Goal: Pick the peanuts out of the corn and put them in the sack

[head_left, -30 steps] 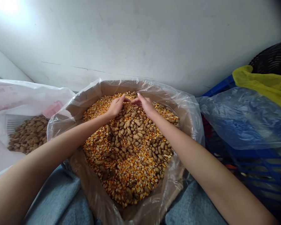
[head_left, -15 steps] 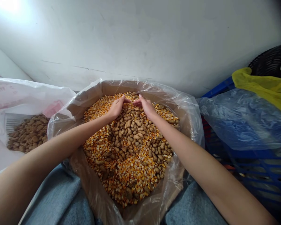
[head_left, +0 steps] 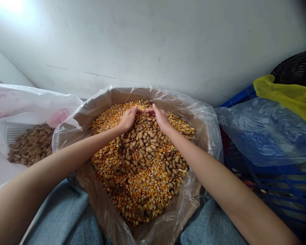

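A box lined with clear plastic (head_left: 206, 126) holds loose yellow corn kernels (head_left: 142, 185) with unshelled peanuts (head_left: 142, 139) heaped on top. At the heap's far side, my left hand (head_left: 129, 119) curves inward, thumb up and fingers stretched toward the other hand. Opposite it, my right hand (head_left: 160, 117) mirrors that shape, so the fingertips almost meet behind the peanuts. Both hands touch the heap's edges without closing round any nut. The undersides of the fingers are partly hidden.
To the left, a white plastic sack (head_left: 33, 102) contains more peanuts (head_left: 34, 144). A blue crate (head_left: 283, 183) stands on the right, with clear plastic sheeting (head_left: 267, 132), a yellow mesh bag (head_left: 285, 90) and a black slatted object (head_left: 293, 68) on it. A white wall (head_left: 153, 44) rises behind.
The hands have hardly moved and stay cupped at the heap's far side. Slightly more peanuts show between them, close to the fingertips.
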### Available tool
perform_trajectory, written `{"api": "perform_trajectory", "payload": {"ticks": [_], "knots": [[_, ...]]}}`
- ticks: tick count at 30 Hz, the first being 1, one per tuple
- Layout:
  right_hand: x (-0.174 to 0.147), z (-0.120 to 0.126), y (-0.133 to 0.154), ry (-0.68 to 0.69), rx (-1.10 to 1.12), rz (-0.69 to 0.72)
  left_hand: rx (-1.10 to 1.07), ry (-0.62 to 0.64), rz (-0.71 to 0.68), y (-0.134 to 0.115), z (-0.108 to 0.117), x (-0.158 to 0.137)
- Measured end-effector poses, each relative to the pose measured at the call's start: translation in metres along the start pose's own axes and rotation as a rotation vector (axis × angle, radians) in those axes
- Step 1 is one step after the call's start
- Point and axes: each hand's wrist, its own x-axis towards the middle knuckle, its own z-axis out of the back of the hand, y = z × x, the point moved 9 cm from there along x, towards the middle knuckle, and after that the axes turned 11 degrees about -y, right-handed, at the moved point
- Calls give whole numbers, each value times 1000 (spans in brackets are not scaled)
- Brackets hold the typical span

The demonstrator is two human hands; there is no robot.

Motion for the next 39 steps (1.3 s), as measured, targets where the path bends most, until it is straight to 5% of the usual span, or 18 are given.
{"api": "perform_trajectory", "payload": {"ticks": [9,20,31,39], "knots": [[-2,-4,0,74,35,-53,-198,-13,114,7,4,5],[-22,-23,18,347,-5,26,-288,54,207,3,2,0],[-44,-44,29,613,102,-40,-337,97,285,10,-3,2],[-50,-46,34,623,70,-101,-339,139,308,7,-3,-1]]}}
